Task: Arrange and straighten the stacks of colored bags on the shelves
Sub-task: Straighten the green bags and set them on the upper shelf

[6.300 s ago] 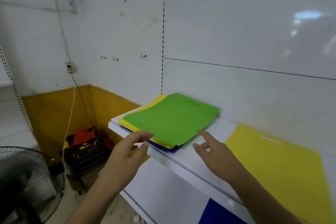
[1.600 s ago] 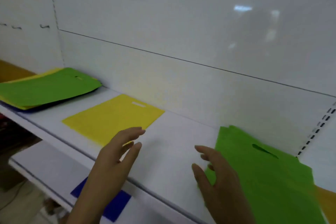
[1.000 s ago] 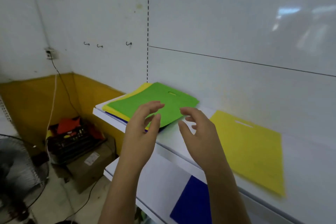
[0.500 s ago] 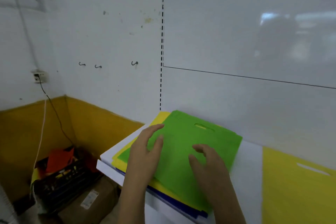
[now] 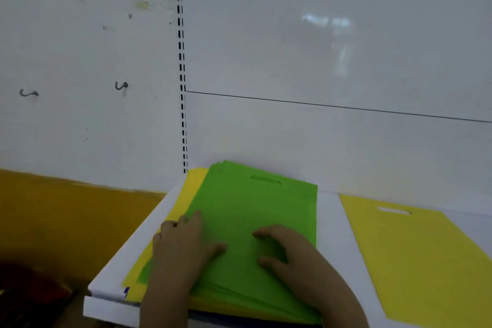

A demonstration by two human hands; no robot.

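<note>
Both hands are lying on top of the stack of bags at the left end of the white shelf (image 5: 138,245), holding nothing. The left hand (image 5: 181,250) is resting palm down with straight fingers spread across the stack's left edge, its fingertips touching both the green bags (image 5: 255,221) and the strip of yellow bags (image 5: 170,221) peeking out beneath them. The right hand (image 5: 290,258) is lying just beside it on the green surface, fingers relaxed and slightly bent, pressing rather than gripping. The green bags are looking flat, matte and soft, like thin non-woven fabric, rectangular with a narrow oval handle slot cut near the far edge; their layered edges are fanning slightly at the near side, so the pile is not sitting square. The yellow layer underneath is jutting out along the left and near edges, and a sliver of dark blue bags (image 5: 126,291) is showing at the stack's near left corner. To the right, apart from the stack, a single yellow bag (image 5: 426,258) is lying flat on the same shelf, turned at a slight angle, its white-looking handle slot near the back. The shelf is smooth and glossy, backing onto a shiny white panel (image 5: 332,61) with a slotted upright (image 5: 182,74) running down its left edge. Left of that, the scuffed wall (image 5: 80,48) is painted white above and mustard yellow below, with small dark hooks (image 5: 121,85) fixed to it.
</note>
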